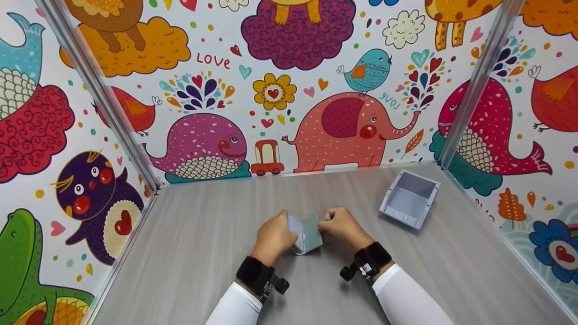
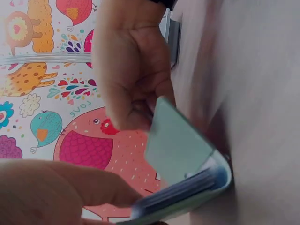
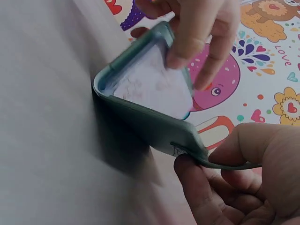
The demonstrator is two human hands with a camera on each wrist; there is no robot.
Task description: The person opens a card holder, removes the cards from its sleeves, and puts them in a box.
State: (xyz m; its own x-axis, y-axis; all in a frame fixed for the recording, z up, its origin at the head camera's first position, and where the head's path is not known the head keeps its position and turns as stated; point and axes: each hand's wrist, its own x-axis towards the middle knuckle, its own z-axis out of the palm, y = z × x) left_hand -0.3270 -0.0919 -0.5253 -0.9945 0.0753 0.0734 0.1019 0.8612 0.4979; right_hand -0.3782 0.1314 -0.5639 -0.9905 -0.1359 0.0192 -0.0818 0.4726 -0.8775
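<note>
- Big walls (image 1: 311, 122) stand at the back and both sides, with bright pictures of whales, birds and an elephant.
- A gray table (image 1: 203, 271) with soft streaks lies between the walls.
- Two white sleeves (image 1: 411, 293) reach in from the near edge, one on each arm.
- A gray box (image 1: 417, 186) with an open top sits on the table, far back on the right, well apart from the hands.
- The left hand (image 1: 274, 237) holds one side of a little book. Its thumb presses on the pages inside, and its other fingers go behind the cover, so it is clamped on the book.
- The right hand (image 1: 344, 225) has its thumb and fingers squeezed together on a thin strap at the edge of the other cover.
- Black bands (image 1: 255, 273) go around both wrists.
- The little green book (image 1: 310, 237) is between the two hands, near the middle of the table. It is open like a V, with its back edge down low. I cannot tell if that edge touches the table.
- Pale pages (image 3: 152, 84) sit inside the left side of the book.
- The green strap (image 3: 229, 165) is the smallest thing, pinched in the right hand.
</note>
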